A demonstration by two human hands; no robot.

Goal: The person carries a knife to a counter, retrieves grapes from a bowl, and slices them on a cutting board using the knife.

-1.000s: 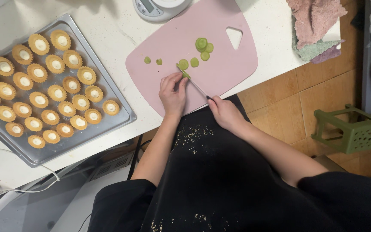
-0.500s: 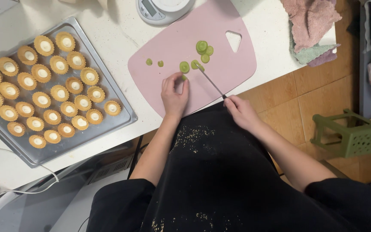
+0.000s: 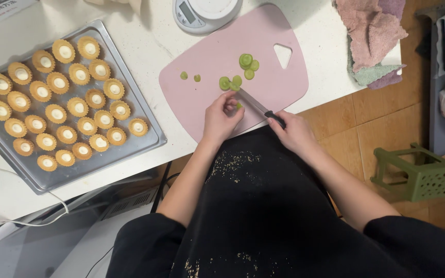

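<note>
A pink cutting board lies on the white counter with several round green fruit slices on it. My left hand pinches a small green fruit piece at the board's near edge. My right hand grips the black handle of a knife, whose blade points up-left toward the slices beside my left fingers.
A metal baking tray holding several small filled tart shells sits left of the board. A white kitchen scale stands behind the board. Folded cloths lie at the counter's right end. A green plastic stool stands on the floor.
The knife has drawn back from the slices toward my left hand. My left fingers have curled onto the green piece at the board's near edge.
</note>
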